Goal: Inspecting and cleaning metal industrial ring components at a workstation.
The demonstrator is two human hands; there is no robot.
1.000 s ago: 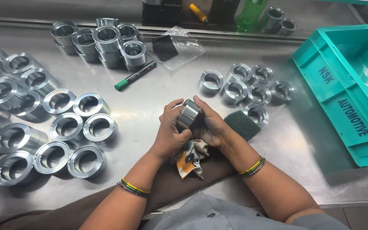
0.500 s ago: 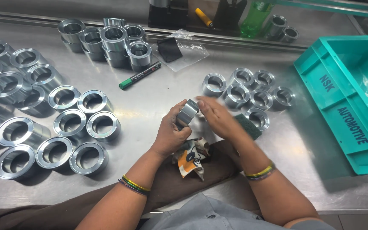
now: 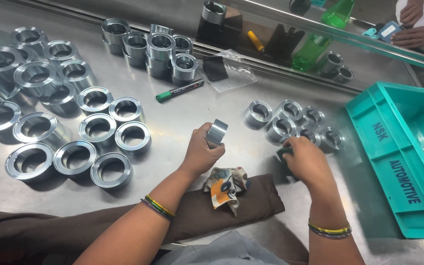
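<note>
My left hand [image 3: 201, 149] grips a shiny metal ring [image 3: 217, 131] and holds it just above the steel table [image 3: 182, 113]. My right hand [image 3: 304, 159] rests on the table to the right, fingers closed over a dark green pad [image 3: 283, 154] that is mostly hidden under it. Just beyond that hand lies a cluster of small metal rings [image 3: 295, 122]. A patterned cloth [image 3: 226, 184] lies between my forearms on a dark brown cloth [image 3: 212, 208].
Many large metal rings [image 3: 74, 127] cover the left side, with stacked smaller rings [image 3: 153, 46] at the back. A green marker [image 3: 179, 90] and a clear plastic bag [image 3: 224, 71] lie mid-table. A teal crate [image 3: 408, 157] stands at right. Another person's hands [image 3: 415, 29] show at the far right.
My hands have separated. The left keeps the ring, while the right has moved off to the right and down onto the green pad by the small rings.
</note>
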